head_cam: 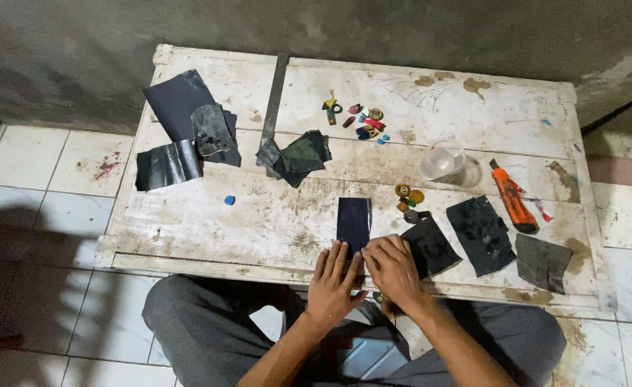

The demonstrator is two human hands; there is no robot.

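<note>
Both hands, the left hand (pixel 334 283) and right hand (pixel 394 272), are pressing flat and open on the near end of a thin, bendy dark sheet (pixel 354 222) lying on the table (pixel 258 229).

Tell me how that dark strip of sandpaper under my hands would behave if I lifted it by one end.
The dark sandpaper strip lies flat and thin, so it probably droops. It likely weighs little. Its surface looks gritty, so the left hand and right hand likely won't slip.
</note>
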